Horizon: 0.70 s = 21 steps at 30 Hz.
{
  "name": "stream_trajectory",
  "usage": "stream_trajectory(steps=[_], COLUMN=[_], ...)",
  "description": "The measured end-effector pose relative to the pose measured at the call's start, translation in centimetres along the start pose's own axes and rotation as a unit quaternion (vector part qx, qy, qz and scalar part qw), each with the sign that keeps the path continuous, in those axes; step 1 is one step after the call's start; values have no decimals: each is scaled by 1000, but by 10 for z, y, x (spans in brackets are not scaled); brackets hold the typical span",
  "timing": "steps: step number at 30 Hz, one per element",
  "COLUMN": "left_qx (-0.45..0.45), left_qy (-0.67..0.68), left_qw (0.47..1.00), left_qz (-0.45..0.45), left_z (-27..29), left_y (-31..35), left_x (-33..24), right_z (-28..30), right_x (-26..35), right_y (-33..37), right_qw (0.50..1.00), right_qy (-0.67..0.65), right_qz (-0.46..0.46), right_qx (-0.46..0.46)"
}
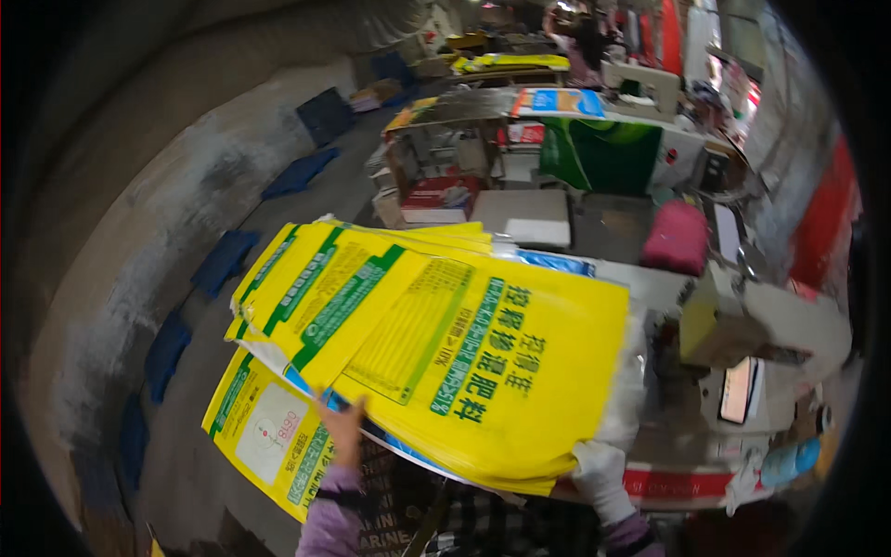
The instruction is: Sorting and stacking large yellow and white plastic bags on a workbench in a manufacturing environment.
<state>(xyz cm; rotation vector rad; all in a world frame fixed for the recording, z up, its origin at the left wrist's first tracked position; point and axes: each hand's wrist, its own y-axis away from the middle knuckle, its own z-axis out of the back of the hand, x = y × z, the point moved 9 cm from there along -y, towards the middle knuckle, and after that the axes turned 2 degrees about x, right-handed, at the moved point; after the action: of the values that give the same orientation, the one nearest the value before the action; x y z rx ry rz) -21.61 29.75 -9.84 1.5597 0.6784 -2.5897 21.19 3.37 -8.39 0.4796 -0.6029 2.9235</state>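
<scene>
Cluttered workshop tables lie behind a stack of yellow woven sacks [464,362], judged light, floppy and slick, which is pinched at its near edge by the bare left hand [342,429] and clamped by the gloved right hand [599,469].

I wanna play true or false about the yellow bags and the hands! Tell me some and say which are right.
1. The top bag is yellow with green print. True.
2. The right hand is bare. False: it wears a white glove.
3. The left hand touches the bags' near edge. True.
4. Only one bag is there. False: a stack of yellow bags fans out to the left.
5. The pink cushion lies on the bags. False: it sits apart, farther back on the right.
</scene>
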Motion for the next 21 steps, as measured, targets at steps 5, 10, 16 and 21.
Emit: stream_trajectory(steps=[5,10,16,21], left_qx=[86,330,313,325], left_qy=[-329,-83,-358,-353], left_qw=[904,939,753,824], left_qz=[-260,-54,-455,-302], left_z=[132,18,-14,32], left_y=[-185,-219,-92,-240], left_x=[60,1,-41,52], right_z=[6,18,19,10], right_x=[33,15,36,32], right_y=[-14,35,40,38], right_qw=[998,996,994,996], right_qy=[-58,-66,-37,-51], right_qz=[40,-63,-52,-69], right_qx=[2,-16,-86,-31])
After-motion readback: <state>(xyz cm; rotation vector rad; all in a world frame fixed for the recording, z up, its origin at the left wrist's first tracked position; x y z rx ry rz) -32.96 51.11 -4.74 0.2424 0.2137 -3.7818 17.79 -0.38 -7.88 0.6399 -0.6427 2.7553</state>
